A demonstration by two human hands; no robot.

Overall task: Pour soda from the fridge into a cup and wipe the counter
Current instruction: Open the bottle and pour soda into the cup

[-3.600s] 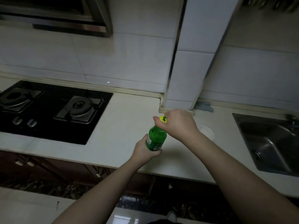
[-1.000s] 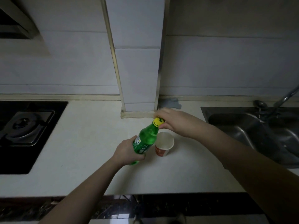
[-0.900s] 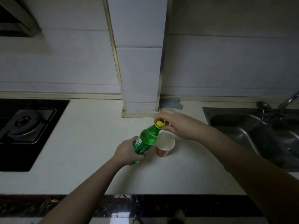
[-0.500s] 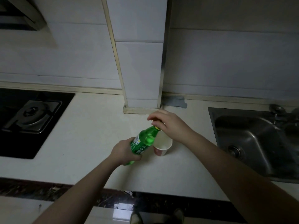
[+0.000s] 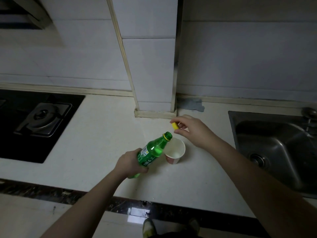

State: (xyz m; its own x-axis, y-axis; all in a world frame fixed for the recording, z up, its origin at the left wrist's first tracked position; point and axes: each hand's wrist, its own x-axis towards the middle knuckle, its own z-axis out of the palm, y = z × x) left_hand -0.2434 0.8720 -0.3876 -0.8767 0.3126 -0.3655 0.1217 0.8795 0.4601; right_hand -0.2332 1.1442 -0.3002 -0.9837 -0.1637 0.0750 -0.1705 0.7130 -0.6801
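Observation:
A green soda bottle point(image 5: 152, 152) is tilted to the right, its uncapped mouth just above the left rim of a paper cup point(image 5: 175, 152). My left hand point(image 5: 129, 163) grips the bottle's lower half. My right hand point(image 5: 190, 129) pinches the yellow cap point(image 5: 175, 125) a little above and right of the bottle's mouth. The cup stands upright on the white counter point(image 5: 96, 143) and its inside looks white and empty. A grey-blue cloth point(image 5: 193, 104) lies against the wall behind the cup.
A black gas hob point(image 5: 34, 124) takes up the counter's left side. A steel sink point(image 5: 277, 148) lies at the right, with a tap base point(image 5: 309, 113) behind it. A tiled pillar point(image 5: 151, 66) juts out behind the cup. A range hood point(image 5: 25, 12) hangs at top left.
The yellow cap has come off the bottle and my right hand has lifted it up and to the right. My left hand keeps the bottle tilted by the cup.

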